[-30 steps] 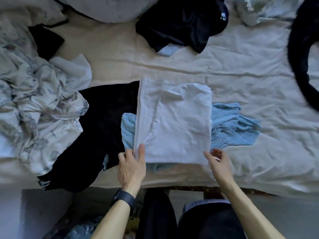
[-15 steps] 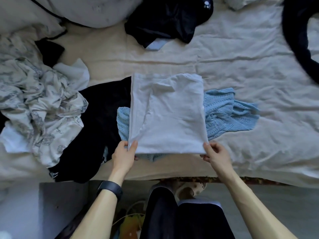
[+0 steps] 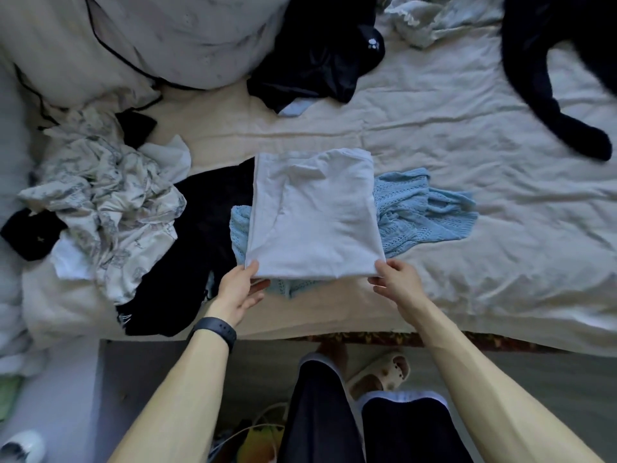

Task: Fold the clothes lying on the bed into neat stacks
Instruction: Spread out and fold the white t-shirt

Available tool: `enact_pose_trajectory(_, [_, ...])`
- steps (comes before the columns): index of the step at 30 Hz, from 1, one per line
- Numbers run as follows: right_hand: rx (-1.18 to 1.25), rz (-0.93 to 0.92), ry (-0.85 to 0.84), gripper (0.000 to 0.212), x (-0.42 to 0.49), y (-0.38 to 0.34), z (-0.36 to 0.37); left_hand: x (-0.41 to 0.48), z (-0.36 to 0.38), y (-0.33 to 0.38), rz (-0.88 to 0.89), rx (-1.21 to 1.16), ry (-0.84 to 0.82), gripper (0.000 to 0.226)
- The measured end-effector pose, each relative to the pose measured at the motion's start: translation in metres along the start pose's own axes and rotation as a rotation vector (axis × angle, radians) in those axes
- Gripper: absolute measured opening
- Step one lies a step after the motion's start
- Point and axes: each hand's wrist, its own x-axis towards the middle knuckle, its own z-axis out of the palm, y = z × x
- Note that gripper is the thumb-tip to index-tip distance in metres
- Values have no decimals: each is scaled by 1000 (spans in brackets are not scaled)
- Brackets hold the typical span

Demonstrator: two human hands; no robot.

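The left hand pinches the near left corner of the folded white shirt, thumb on top of the cloth and fingers beneath it. The right hand grips the near right corner the same way, its fingers curled under the edge. The two hands are apart, one at each end of the shirt's near edge. A dark watch band sits on the left wrist.

There is one white shirt, folded into a flat rectangle near the front edge of the bed. It lies on one crumpled blue knit, which sticks out to the right and a little at the left. One black garment lies spread just to the left, partly under the shirt's left edge.

Further left is one rumpled patterned white cloth, with a small black piece at its left edge and another above it. A second large black garment lies bunched at the back beside a pillow. A third, long black garment curves along the far right, and a pale frilled piece sits at the top. On the floor by the person's legs is one slipper.
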Motion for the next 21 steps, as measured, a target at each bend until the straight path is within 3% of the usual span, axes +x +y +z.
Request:
enact_pose_trajectory(4, [-22, -106, 66, 16, -30, -6, -19, -34, -8, -5, 68, 6, -38, 30])
enact_pose_trajectory(7, [-100, -136, 91, 17, -69, 2, -33, -70, -18, -29, 71, 28, 30, 26])
enact_pose_trajectory(15, [-209, 47, 108, 17, -112, 85, -62, -120, -16, -126, -101, -60, 143, 19])
enact_pose_trajectory(18, [-188, 74, 91, 6, -105, 86, -63, -113, -14, -128, -132, -70, 145, 18])
enact_pose_trajectory(21, [-97, 22, 85, 17, -98, 60, -58, -107, -20, -111, -75, -57, 145, 18])
